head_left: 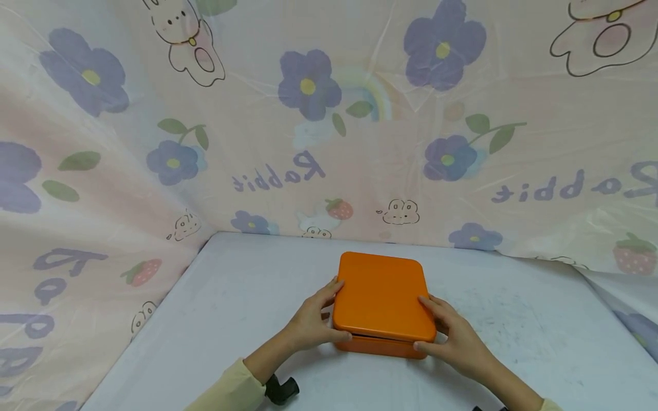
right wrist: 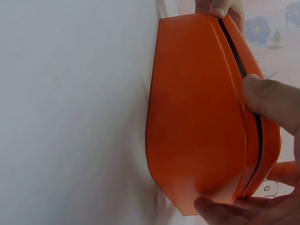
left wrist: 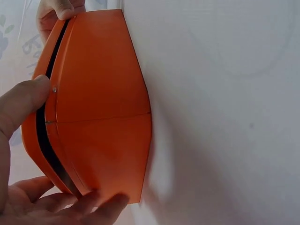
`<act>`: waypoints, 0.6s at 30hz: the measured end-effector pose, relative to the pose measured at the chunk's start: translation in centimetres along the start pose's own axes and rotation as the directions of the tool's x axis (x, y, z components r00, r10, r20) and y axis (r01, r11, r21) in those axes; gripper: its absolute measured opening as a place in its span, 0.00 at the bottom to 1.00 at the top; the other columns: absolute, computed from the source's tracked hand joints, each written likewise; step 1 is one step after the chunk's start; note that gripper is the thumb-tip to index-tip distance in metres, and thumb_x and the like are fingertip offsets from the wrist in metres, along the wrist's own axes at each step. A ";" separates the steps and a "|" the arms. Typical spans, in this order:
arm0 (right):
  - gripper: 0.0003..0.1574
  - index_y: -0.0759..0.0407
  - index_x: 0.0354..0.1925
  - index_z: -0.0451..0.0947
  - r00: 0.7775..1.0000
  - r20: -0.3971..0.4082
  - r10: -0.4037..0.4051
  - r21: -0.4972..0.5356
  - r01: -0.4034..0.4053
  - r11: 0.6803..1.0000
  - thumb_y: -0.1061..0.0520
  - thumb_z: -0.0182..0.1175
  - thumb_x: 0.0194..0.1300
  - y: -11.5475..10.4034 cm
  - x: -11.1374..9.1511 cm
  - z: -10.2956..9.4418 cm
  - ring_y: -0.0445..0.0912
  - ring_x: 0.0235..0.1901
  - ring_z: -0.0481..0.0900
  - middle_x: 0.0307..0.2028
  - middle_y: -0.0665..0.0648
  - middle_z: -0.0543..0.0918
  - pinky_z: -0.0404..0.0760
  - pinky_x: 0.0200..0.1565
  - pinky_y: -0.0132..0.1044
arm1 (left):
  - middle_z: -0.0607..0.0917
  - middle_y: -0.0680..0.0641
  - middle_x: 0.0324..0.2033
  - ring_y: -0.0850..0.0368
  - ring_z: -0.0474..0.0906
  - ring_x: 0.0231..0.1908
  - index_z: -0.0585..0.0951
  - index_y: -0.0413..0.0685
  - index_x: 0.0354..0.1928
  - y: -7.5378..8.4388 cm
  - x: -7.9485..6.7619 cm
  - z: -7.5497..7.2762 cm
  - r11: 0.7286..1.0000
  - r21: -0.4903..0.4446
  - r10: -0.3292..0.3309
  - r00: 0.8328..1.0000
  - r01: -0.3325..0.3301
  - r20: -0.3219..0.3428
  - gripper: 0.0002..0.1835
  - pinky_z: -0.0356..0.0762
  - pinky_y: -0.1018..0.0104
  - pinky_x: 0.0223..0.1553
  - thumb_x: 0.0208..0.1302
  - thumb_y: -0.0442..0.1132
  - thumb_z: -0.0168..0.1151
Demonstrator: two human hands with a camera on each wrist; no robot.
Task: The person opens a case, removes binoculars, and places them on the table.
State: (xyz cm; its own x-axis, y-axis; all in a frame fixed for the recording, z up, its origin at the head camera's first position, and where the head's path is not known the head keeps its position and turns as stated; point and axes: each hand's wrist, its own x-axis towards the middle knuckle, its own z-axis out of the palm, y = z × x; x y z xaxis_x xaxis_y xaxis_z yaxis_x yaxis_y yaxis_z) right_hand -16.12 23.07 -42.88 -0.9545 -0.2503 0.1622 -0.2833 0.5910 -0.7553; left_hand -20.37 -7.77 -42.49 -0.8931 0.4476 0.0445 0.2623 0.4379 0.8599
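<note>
An orange box with rounded corners stands on the white table, its body (head_left: 382,347) showing below a flat orange lid (head_left: 382,297). A narrow dark gap runs between lid and body in both wrist views. My left hand (head_left: 311,322) grips the lid's left side, thumb (left wrist: 28,98) at the front edge over the gap and fingers spread along the side. On the right side my right hand (head_left: 454,339) holds it likewise, its thumb (right wrist: 269,96) lying across the gap. In the wrist views some fingertips also reach the box body. The inside of the box is hidden.
The white table (head_left: 247,297) extends around the box. A pale cloth (head_left: 370,160) printed with flowers and rabbits hangs behind it and along the left edge. A black wrist mount (head_left: 281,390) sits below my left wrist.
</note>
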 end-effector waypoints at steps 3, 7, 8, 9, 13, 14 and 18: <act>0.54 0.64 0.69 0.63 1.000 -0.018 -0.012 -0.020 0.012 1.000 0.48 0.75 0.49 0.0 -0.1 0.0 0.62 0.59 0.74 0.69 0.71 0.60 0.82 0.52 0.41 | 0.52 0.56 0.75 0.50 0.59 0.72 0.58 0.56 0.74 0.0 0.0 0.0 0.998 0.056 0.006 1.000 -0.006 -0.013 0.55 0.73 0.51 0.63 0.44 0.48 0.78; 0.54 0.61 0.67 0.66 0.998 -0.048 -0.029 -0.083 0.025 0.996 0.46 0.76 0.47 -0.1 -0.2 0.1 0.61 0.61 0.72 0.69 0.67 0.63 0.82 0.52 0.45 | 0.53 0.58 0.75 0.53 0.55 0.73 0.58 0.58 0.74 0.2 -0.1 -0.1 0.996 0.092 0.007 1.000 -0.004 -0.028 0.55 0.70 0.50 0.65 0.43 0.50 0.79; 0.53 0.60 0.67 0.66 0.998 -0.055 -0.033 -0.096 0.028 0.995 0.45 0.76 0.46 -0.1 -0.2 0.1 0.61 0.61 0.71 0.68 0.67 0.64 0.81 0.52 0.46 | 0.53 0.58 0.75 0.53 0.55 0.73 0.59 0.58 0.74 0.2 -0.1 -0.1 0.995 0.095 0.008 1.000 -0.005 -0.030 0.55 0.70 0.50 0.65 0.43 0.50 0.79; 0.53 0.59 0.67 0.67 0.998 -0.060 -0.036 -0.110 0.030 0.994 0.44 0.76 0.46 -0.2 -0.2 0.1 0.61 0.62 0.70 0.68 0.66 0.64 0.81 0.53 0.48 | 0.53 0.58 0.75 0.53 0.55 0.73 0.59 0.59 0.74 0.3 -0.1 -0.2 0.995 0.095 0.009 0.999 -0.006 -0.033 0.55 0.70 0.50 0.65 0.42 0.50 0.79; 0.53 0.58 0.66 0.68 0.996 -0.073 -0.043 -0.131 0.034 0.991 0.42 0.76 0.46 -0.3 -0.1 0.0 0.60 0.62 0.68 0.67 0.65 0.66 0.79 0.54 0.53 | 0.55 0.60 0.74 0.54 0.55 0.73 0.60 0.60 0.73 0.3 -0.2 -0.4 0.996 0.088 0.014 0.999 -0.010 -0.046 0.54 0.69 0.50 0.66 0.41 0.50 0.79; 0.52 0.57 0.66 0.68 0.996 -0.076 -0.045 -0.132 0.035 0.991 0.42 0.76 0.46 -0.4 -0.1 -0.1 0.60 0.62 0.68 0.67 0.65 0.66 0.78 0.54 0.54 | 0.55 0.60 0.74 0.55 0.55 0.73 0.61 0.61 0.72 0.3 -0.2 -0.4 0.996 0.085 0.018 0.999 -0.014 -0.049 0.54 0.69 0.50 0.66 0.41 0.50 0.79; 0.52 0.56 0.65 0.69 0.995 -0.083 -0.051 -0.139 0.039 0.989 0.42 0.76 0.45 -0.7 0.1 -0.3 0.62 0.62 0.67 0.67 0.65 0.66 0.77 0.54 0.59 | 0.55 0.61 0.74 0.56 0.55 0.73 0.62 0.62 0.71 0.1 -0.2 -0.7 0.997 0.074 0.031 0.998 -0.027 -0.061 0.52 0.70 0.50 0.65 0.41 0.51 0.79</act>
State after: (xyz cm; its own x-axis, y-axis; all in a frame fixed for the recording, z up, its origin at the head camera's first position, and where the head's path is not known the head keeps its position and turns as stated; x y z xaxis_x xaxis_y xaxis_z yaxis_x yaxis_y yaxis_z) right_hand -16.08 22.84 -42.13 -0.9432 -0.2159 0.2525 -0.3307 0.6817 -0.6526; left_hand -20.44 -8.37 -42.01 -0.9052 0.4125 0.1025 0.3126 0.4826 0.8182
